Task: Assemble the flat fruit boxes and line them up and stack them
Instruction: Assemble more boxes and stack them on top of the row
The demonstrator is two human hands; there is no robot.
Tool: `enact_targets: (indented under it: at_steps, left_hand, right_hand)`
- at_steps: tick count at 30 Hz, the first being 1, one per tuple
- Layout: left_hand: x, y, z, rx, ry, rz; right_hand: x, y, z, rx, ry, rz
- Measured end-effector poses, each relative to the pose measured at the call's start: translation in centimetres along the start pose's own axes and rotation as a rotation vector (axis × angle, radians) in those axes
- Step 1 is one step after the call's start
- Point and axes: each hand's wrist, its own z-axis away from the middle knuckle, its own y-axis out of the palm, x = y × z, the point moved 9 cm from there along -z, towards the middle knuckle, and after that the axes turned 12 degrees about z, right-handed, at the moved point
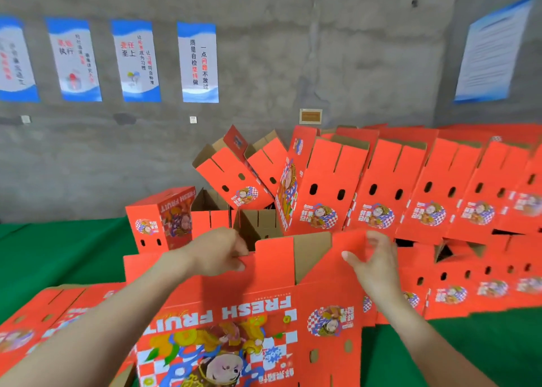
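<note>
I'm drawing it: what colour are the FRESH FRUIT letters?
Blue letters on the red box, seen in the head view.

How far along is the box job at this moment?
Done: a row of assembled boxes is lined up at right, stacked on a lower row. In hand: the left hand and right hand pinch the top flaps of one box, not yet closed. Left: flat boxes lie at lower left; tumbled boxes need lining up.
</note>
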Motion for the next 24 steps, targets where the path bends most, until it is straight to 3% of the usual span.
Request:
enact_targets:
  at_steps: [2,3,4,7,12,18,22,24]
  left_hand:
    - [-1.2,0.3,-0.5,-0.019,0.02,-0.068]
    - [-1.8,0.2,-0.7,-0.036,0.028,-0.103]
    - [-2.5,0.2,-0.8,-0.048,0.04,-0.119]
    - [-5.2,0.2,-0.9,-0.085,0.126,-0.115]
    - [-8.2,-0.1,0.1,-0.22,0.252,-0.13]
    - [-6.5,0.0,0.3,-0.214,0.266,0.077]
    - [-2.7,-0.8,0.4,-0.169,0.171,0.268]
    - [-0.8,-0.4,0.8,-0.07,0.061,0.31]
  right_hand:
    - [3.7,-3.3,1.8,-0.318,-0.333,0.169]
    - [5.1,-3.3,3.0,-0.318,-0.445,0.149]
    - [5.9,-2.5,3.9,-0.215,-0.489,0.121]
    - [4.8,2.2,5.0,0.228,-0.359,0.157]
    - [4.2,3.3,5.3,0.549,-0.302,0.154]
    - [3.7,2.7,6.1,0.603,-0.33,0.192]
    - [3.1,2.2,6.6,0.658,-0.317,0.173]
    - [3.0,2.0,6.8,0.678,-0.308,0.148]
